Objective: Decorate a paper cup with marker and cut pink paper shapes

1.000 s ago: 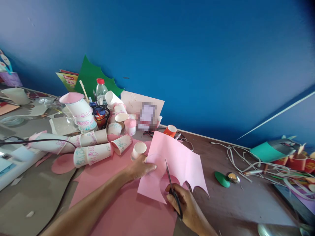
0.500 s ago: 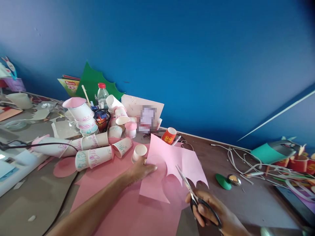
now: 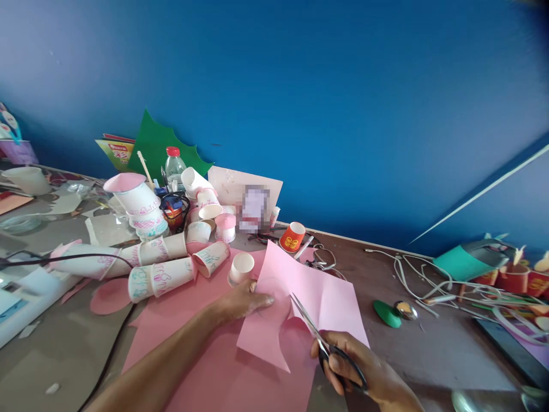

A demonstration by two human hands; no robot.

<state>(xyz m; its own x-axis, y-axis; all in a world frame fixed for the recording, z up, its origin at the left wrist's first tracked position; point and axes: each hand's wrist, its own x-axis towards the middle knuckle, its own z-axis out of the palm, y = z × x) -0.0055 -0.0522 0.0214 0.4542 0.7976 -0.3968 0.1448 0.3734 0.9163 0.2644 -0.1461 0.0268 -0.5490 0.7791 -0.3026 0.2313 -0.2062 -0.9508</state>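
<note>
My left hand (image 3: 244, 298) pinches the left edge of a light pink paper sheet (image 3: 317, 292), holding it tilted above a larger pink sheet (image 3: 201, 343) that lies on the table. A curved notch is cut into the held sheet's lower edge. My right hand (image 3: 355, 369) is closed round the black handles of scissors (image 3: 315, 331). Their blades point up and left, with the tips at the top of the notch. A small white paper cup (image 3: 240, 268) lies just beyond my left fingers.
Many decorated white paper cups (image 3: 158, 269) lie and stand in a heap at the left, with a water bottle (image 3: 174, 166) and green card (image 3: 158, 140) behind. An orange cup (image 3: 292, 236), white cables (image 3: 424, 274) and a green disc (image 3: 386, 313) sit to the right.
My right hand pulled the scissors out of the cut to the right, then brought them back to the notch. The pink sheet turned a little in my left hand.
</note>
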